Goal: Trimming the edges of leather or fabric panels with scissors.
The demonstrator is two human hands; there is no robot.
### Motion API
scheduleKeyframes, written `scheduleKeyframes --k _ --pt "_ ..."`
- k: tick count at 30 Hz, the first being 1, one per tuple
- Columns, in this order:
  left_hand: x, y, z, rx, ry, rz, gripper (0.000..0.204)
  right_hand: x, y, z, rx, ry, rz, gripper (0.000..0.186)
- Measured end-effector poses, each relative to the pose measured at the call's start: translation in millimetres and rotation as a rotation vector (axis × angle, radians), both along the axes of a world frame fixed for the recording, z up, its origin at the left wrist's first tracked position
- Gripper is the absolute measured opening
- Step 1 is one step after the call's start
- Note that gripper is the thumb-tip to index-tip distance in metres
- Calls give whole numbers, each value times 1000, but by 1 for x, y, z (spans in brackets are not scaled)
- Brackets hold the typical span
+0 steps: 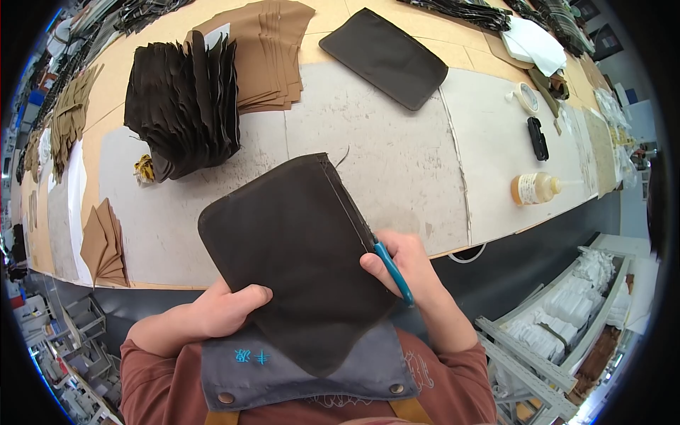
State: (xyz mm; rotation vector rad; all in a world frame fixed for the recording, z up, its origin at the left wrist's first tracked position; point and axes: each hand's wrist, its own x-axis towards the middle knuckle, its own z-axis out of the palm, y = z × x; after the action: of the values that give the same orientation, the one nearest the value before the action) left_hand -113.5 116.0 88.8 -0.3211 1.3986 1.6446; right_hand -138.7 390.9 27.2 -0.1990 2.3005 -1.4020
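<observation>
A dark brown fabric panel point(294, 241) with rounded corners and a stitched right edge is held up in front of my chest. My left hand point(230, 309) is closed on its lower left edge, thumb on top and fingers hidden beneath. My right hand point(407, 263) grips a slim tool with a teal handle point(394, 273) against the right edge of the panel. The working end of the tool is hidden, so its exact kind does not show. A loose thread point(345, 154) curls off near the panel's top right corner.
Dark folded fabric pieces point(180, 106) stand in a thick stack, tan pieces point(273, 53) behind. Another dark panel point(386, 58) lies flat farther back. On the right are a tape roll point(525, 98), a black object point(537, 139) and a bottle of yellowish liquid point(533, 189).
</observation>
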Motion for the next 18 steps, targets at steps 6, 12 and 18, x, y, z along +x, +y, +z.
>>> scheduleKeyframes --k 6,12,18 --pt "4 0 -3 32 5 75 41 1 -2 0 -10 43 -15 56" --pt "0 1 2 7 35 14 42 4 -1 -3 -41 20 -30 57" --pt "0 2 5 -80 171 -95 42 4 -3 -1 -89 -20 -44 58"
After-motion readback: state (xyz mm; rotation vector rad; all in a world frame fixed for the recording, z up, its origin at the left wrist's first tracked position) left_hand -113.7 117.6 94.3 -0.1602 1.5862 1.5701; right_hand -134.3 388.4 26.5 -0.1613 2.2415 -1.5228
